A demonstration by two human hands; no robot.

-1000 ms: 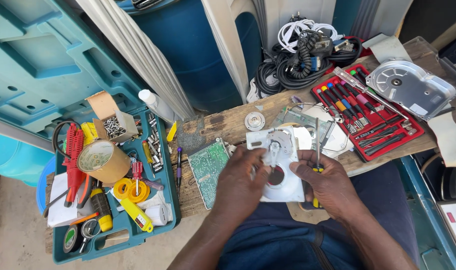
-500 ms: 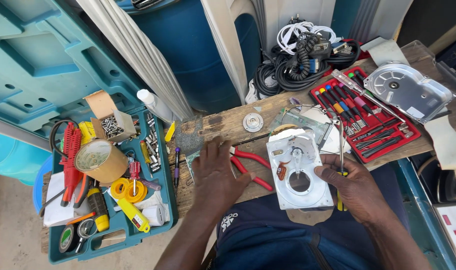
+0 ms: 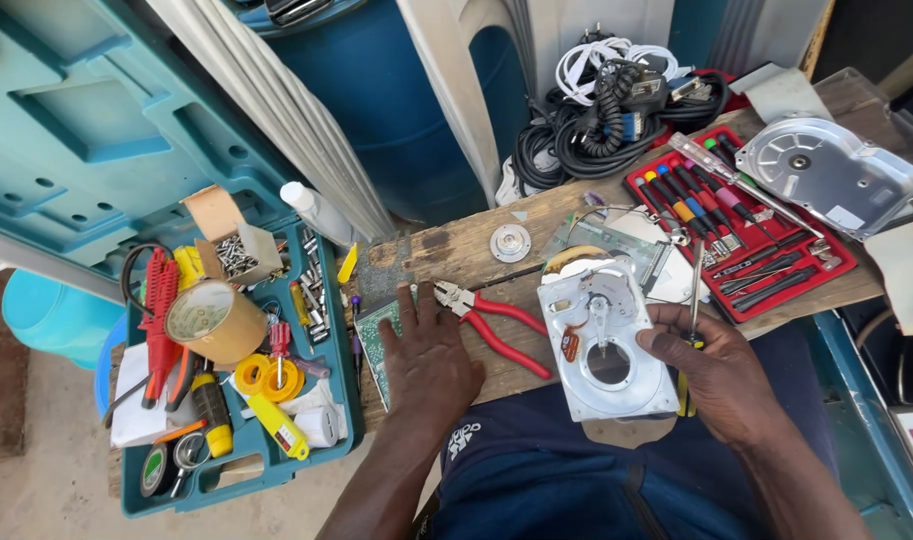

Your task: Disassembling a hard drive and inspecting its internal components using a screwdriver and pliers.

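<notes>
Teardown step: right hand (image 3: 722,375) grips drive chassis (image 3: 605,345) plus a screwdriver (image 3: 693,300). Left hand (image 3: 429,360) lies flat, holding nothing, on circuit board (image 3: 377,340) beside pliers (image 3: 497,322). Next move likely needs a tool pickup.

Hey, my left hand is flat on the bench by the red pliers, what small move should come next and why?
Probably slide the left hand right and pick up the red pliers: they lie just beside its fingers, while the right hand already steadies the opened drive and holds a screwdriver.

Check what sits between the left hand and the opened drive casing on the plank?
In the head view, red-handled pliers lie on the wooden plank between the left hand and the silver drive casing, which the right hand steadies.
</notes>
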